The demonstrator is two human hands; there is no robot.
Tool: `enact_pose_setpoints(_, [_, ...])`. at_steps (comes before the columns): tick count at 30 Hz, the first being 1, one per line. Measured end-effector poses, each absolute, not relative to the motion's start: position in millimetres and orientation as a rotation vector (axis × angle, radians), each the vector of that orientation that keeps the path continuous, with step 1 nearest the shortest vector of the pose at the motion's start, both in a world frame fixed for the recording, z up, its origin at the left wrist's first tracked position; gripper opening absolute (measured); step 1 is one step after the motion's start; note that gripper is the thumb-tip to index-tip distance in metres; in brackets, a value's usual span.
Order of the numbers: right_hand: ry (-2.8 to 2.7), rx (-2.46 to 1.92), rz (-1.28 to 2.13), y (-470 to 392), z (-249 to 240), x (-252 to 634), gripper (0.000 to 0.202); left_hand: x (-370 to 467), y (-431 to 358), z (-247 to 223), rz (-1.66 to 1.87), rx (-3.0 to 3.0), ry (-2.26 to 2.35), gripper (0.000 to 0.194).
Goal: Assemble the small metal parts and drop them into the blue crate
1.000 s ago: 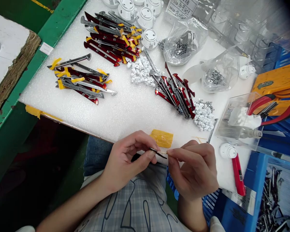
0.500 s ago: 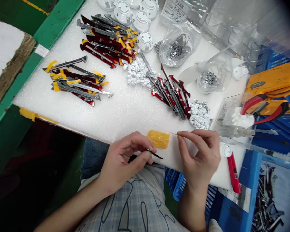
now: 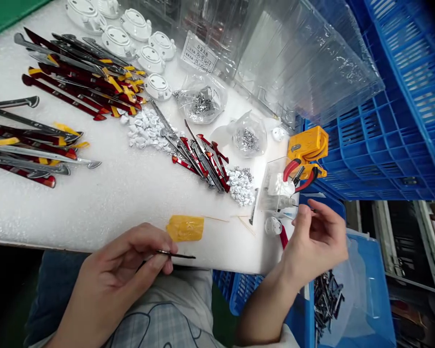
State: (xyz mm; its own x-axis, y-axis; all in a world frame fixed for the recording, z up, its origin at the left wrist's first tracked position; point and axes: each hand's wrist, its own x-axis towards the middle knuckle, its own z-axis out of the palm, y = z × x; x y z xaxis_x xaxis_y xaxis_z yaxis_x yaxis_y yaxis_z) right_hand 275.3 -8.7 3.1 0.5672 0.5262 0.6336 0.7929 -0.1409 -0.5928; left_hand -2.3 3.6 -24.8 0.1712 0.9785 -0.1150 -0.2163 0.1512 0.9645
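My left hand (image 3: 126, 270) pinches a thin dark metal strip (image 3: 184, 256) between thumb and fingers, just below a yellow taped pad (image 3: 185, 228) on the white foam tabletop. To the right, my right hand (image 3: 319, 239) has thumb and fingertips pressed together beside a clear box (image 3: 271, 186). A fine dark tip shows at those fingers, but what it belongs to cannot be made out. Thin straw-coloured sticks (image 3: 217, 219) lie right of the pad. Red and dark strips (image 3: 206, 162) are piled beyond it, next to small white pieces (image 3: 242, 186).
Pliers with red-and-black handles (image 3: 291, 169) stand in the clear box, in front of a yellow tool (image 3: 308, 145). Bags of small metal parts (image 3: 203, 101) and white round fittings (image 3: 157, 87) lie farther back. Blue crates (image 3: 369, 145) border the right side.
My right hand has left the pad area and moved right to the clear box; the thin stick it pinched is out of it. The view has swung right. My left hand keeps its strip.
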Motion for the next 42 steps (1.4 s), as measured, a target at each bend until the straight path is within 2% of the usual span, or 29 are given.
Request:
enact_pose_setpoints(4, [-0.984,-1.808,-0.386,-4,-1,278,0.033,-5,7,-24,1.107,1.036,0.961,0.018])
enact_pose_setpoints(8, [-1.013,-1.765,-0.366,-1,1,280,0.031,-7,9,-24,1.072,1.060,0.956,0.015])
enact_pose_setpoints(12, [-0.873,-1.575,-0.582,-1,12,278,0.026,-5,8,-24,1.090,1.041,0.969,0.014])
enact_pose_setpoints(15, [-0.779,-1.455,-0.655,-3,19,269,0.029,-4,9,-22,1.107,1.020,0.973,0.013])
enact_pose_setpoints(18, [-0.758,-1.363,-0.465,-6,22,254,0.032,-4,12,-18,1.069,1.014,0.976,0.016])
enact_pose_setpoints(21, [-0.756,-1.288,-0.091,-10,19,231,0.031,-4,14,-13,1.035,0.966,0.976,0.020])
enact_pose_setpoints(25, [-0.834,-1.160,0.347,-11,10,195,0.024,-3,12,-11,1.041,0.869,0.910,0.020])
enact_pose_setpoints(28, [-0.907,-1.102,0.551,-10,4,174,0.018,-3,10,-13,1.023,0.811,0.866,0.019])
enact_pose_setpoints(42, [-1.057,-1.114,0.618,-11,1,156,0.018,-4,7,-17,1.024,0.786,0.803,0.019])
